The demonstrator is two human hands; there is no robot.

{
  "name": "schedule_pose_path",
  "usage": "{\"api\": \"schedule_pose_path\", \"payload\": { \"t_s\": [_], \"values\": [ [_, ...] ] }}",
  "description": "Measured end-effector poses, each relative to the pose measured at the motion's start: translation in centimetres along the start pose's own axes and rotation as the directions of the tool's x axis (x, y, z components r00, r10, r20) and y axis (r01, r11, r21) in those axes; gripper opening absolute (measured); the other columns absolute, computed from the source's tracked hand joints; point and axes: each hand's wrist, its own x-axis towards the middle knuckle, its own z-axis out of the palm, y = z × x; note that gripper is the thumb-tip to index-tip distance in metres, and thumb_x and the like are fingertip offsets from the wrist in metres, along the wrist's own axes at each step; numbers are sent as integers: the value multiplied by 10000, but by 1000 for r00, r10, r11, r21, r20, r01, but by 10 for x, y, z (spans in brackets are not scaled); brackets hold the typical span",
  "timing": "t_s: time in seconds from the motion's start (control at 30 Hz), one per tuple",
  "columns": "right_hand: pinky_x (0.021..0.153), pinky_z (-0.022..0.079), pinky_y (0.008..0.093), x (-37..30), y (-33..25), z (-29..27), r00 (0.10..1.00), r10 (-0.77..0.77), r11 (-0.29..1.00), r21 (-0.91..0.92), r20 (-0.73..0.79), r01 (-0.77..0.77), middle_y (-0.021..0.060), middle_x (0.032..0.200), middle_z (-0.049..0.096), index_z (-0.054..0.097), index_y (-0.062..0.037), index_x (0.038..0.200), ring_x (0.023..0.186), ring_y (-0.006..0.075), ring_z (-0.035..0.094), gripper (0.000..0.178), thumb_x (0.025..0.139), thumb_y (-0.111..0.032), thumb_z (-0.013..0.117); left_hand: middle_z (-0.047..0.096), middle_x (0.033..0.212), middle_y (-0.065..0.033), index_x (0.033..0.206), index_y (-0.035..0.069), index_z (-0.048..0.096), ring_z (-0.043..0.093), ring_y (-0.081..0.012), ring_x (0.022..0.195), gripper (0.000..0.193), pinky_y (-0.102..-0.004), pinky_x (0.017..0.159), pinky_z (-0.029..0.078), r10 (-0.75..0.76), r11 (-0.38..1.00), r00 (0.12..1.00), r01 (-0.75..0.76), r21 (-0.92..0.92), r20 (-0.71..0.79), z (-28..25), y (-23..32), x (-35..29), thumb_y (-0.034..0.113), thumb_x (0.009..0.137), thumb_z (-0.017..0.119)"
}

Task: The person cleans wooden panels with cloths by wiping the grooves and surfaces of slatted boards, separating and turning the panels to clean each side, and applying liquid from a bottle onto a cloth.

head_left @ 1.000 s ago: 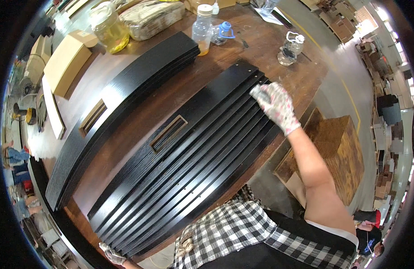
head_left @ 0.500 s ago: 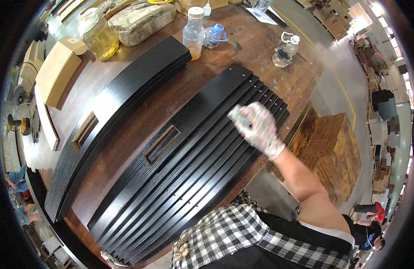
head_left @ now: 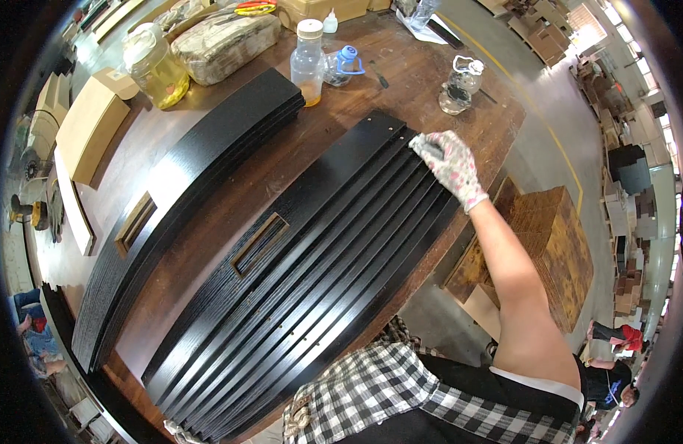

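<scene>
My right hand (head_left: 454,169), in a white glove with a pink flower pattern, is at the far right ends of a fanned row of black curved boards (head_left: 341,166). Its thumb and fingers are curled together at the board edges; a small pale bit shows at the fingertips, too unclear to name. The top board has a rectangular slot with bare wood edges and small holes near its far end. At the boards' near left end only part of my left hand (head_left: 181,431) shows, gloved, its fingers hidden.
A stack of similar black boards (head_left: 208,140) lies to the left. Along the table's far side stand a jar of yellow liquid (head_left: 158,70), a wrapped block (head_left: 226,48), a clear bottle (head_left: 307,66), a blue-capped bottle (head_left: 345,65) and a white-handled bottle (head_left: 460,87). Brown panels (head_left: 552,244) are stacked right.
My right hand has moved farther away and to the right, from above the boards' middle to their far ends. The view has shifted slightly. The boards lie as before.
</scene>
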Motion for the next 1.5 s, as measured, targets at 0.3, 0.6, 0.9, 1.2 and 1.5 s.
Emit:
{"api": "schedule_pose_path", "payload": {
  "t_s": [0.3,0.6,0.9,1.2,1.5],
  "values": [
    [775,477,381,13,16,-2,998,-3,1000,-21,-56,1,137,887,619,684,-65,944,866,285,614,310,822,-350,668,451,1374,-121,1334,-17,440,415,-218,1263,444,-333,1064,277,-53,962,998,62,-264,42,4,9,1,168,943,341],
    [730,503,332,-10,-18,-2,994,-38,999,22,-106,41,101,878,630,668,-63,904,836,225,629,205,800,-232,718,501,1338,-139,1307,-42,475,466,-233,1227,445,-327,1037,323,-77,903,996,92,-419,52,-9,-15,-2,151,922,362],
    [615,467,382,-117,-135,58,829,-548,783,279,-111,556,51,783,560,642,-121,931,720,217,551,211,767,-244,692,503,1336,-151,1313,-73,444,476,-261,1223,468,-343,1049,332,-5,993,999,10,-119,46,-22,-7,-14,193,932,388],
    [624,474,339,-113,-141,59,892,-442,869,203,-91,451,61,773,562,649,-134,900,719,218,549,130,786,-197,656,584,1216,-136,1131,-12,623,588,-248,1031,357,-353,934,436,61,985,995,-73,-156,-79,-4,-83,3,221,911,465],
    [653,492,351,-124,-150,73,920,-366,904,181,-140,388,63,779,611,675,-130,895,729,217,591,146,755,-167,691,598,1155,-106,1166,5,588,575,-209,1006,337,-321,896,451,-70,913,990,14,-407,-125,17,-50,-14,218,914,520]
  ]
}}
